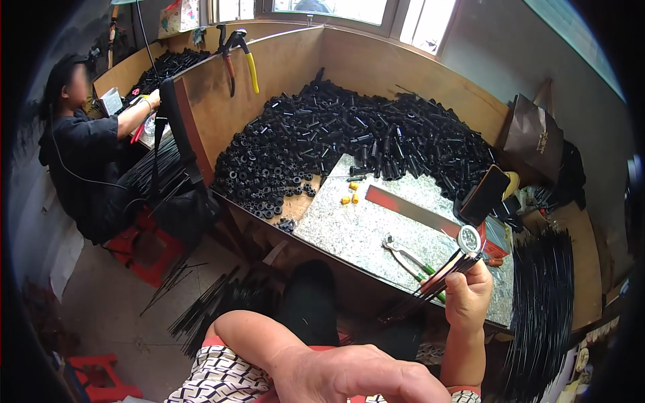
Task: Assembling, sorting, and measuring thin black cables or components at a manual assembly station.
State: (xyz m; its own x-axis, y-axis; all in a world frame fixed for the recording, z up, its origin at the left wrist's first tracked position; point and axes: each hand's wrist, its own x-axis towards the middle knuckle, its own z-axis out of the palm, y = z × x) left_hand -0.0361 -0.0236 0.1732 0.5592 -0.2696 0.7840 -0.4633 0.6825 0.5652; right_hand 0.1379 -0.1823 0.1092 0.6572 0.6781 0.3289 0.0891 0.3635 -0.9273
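Observation:
My right hand (470, 295) is closed on a bundle of thin black rods (430, 289), held slanting over the front edge of the worktop. Just beyond its fingertips shows a round, pale-rimmed object (469, 240); whether I hold it I cannot tell. My left hand (376, 373) is very near the camera at the bottom, its back up and its fingertips hidden. Green-handled pliers (403, 254) lie on the speckled worktop (336, 228), close to the rods. Past them rests a long flat metal bar (410, 209), and several small yellow pieces (351, 197) lie to its left.
Black tubular parts (363, 127) pile up inside wooden walls. Two hand tools (240, 64) hang on the left partition. A phone (485, 195) stands at right, above many black rods (544, 302). Another person (87, 141) sits at the left by a red stool (148, 245).

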